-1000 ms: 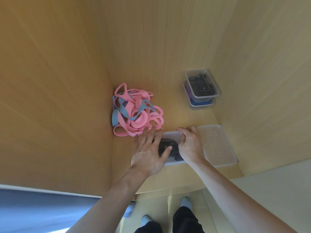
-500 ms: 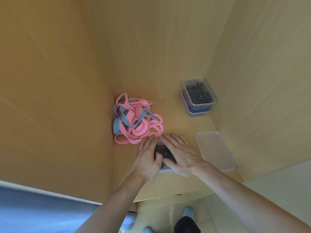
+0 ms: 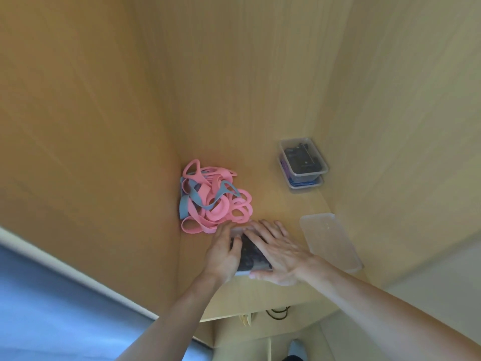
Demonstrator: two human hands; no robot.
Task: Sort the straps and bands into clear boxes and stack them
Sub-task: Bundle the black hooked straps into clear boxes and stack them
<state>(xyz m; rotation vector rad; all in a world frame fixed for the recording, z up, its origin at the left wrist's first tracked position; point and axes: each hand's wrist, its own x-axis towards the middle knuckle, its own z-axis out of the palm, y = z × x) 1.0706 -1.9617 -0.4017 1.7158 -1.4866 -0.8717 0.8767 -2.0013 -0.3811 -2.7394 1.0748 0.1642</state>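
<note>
A clear box point(image 3: 251, 256) with dark straps inside sits near the shelf's front edge. My left hand point(image 3: 223, 254) grips its left side, thumb over the top. My right hand point(image 3: 278, 250) lies flat on top of it, fingers spread. A tangled pile of pink and blue bands point(image 3: 213, 201) lies just behind the box in the left corner, touching my left fingertips. At the back right stands a stack of two clear boxes point(image 3: 303, 162): the upper one holds dark straps, the lower one blue and purple ones.
A loose clear lid point(image 3: 329, 239) lies flat to the right of the box, against the right wall. Wooden walls close the shelf on the left, back and right. Below the front edge are the floor and a dark cord point(image 3: 277, 312).
My right hand has moved from the box's right end onto its top and flattened out. My left hand has slid to the box's left side.
</note>
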